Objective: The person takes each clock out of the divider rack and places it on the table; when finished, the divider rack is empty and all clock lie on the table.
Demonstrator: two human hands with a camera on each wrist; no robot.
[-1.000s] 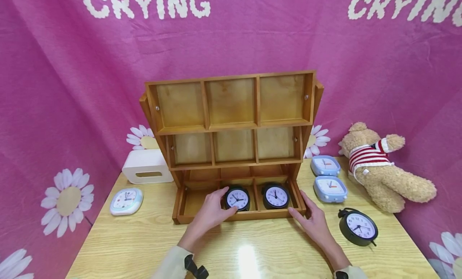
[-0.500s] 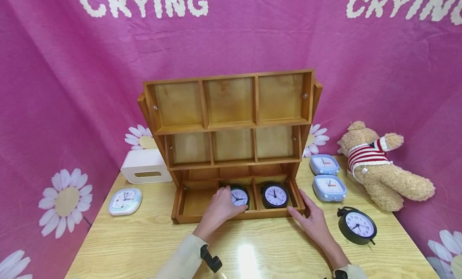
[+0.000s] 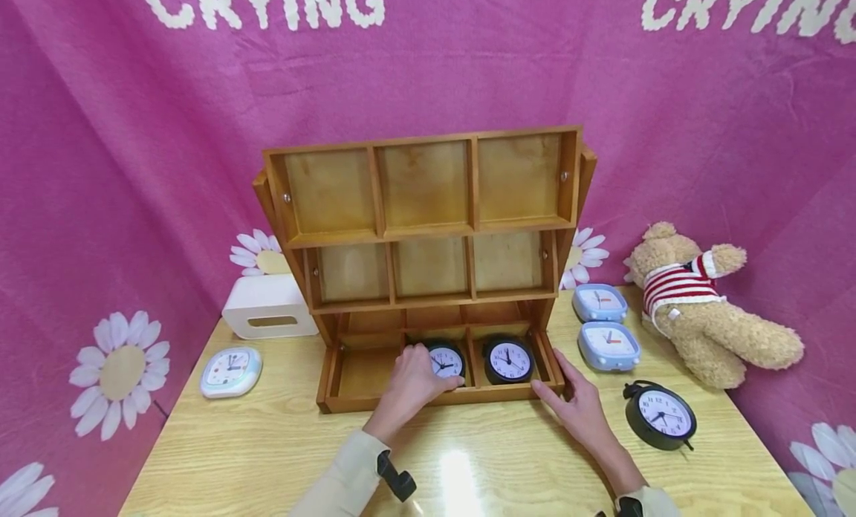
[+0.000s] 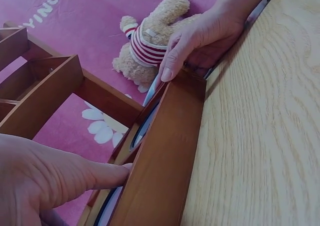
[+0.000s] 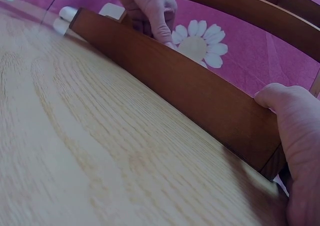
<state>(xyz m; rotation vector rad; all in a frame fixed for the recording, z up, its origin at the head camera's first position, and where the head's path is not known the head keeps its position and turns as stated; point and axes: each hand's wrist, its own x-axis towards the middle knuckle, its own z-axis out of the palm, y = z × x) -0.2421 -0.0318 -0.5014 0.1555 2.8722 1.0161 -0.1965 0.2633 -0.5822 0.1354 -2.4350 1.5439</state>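
Note:
A wooden three-tier shelf (image 3: 433, 235) stands open-fronted on the table, each tier split into three compartments. In its bottom tier, the middle compartment holds a round black alarm clock (image 3: 449, 364), partly covered by my left hand (image 3: 413, 382). That hand holds the clock, thumb across its lower front and fingers at its upper left. A second black alarm clock (image 3: 510, 361) sits face-out in the bottom right compartment. My right hand (image 3: 576, 404) grips the tier's right front corner, thumb on the front rim (image 5: 200, 86) and fingers along the outer side.
Right of the shelf are two blue clocks (image 3: 608, 346), another black alarm clock (image 3: 660, 416) on the table and a teddy bear (image 3: 689, 301) in a striped sweater. On the left stand a white box (image 3: 267, 305) with a slot and a white clock (image 3: 231, 371). Pink cloth hangs behind.
My left hand has moved right and further over the middle clock, covering more of its face; the clock has shifted slightly right in its compartment. The right hand keeps its hold on the corner.

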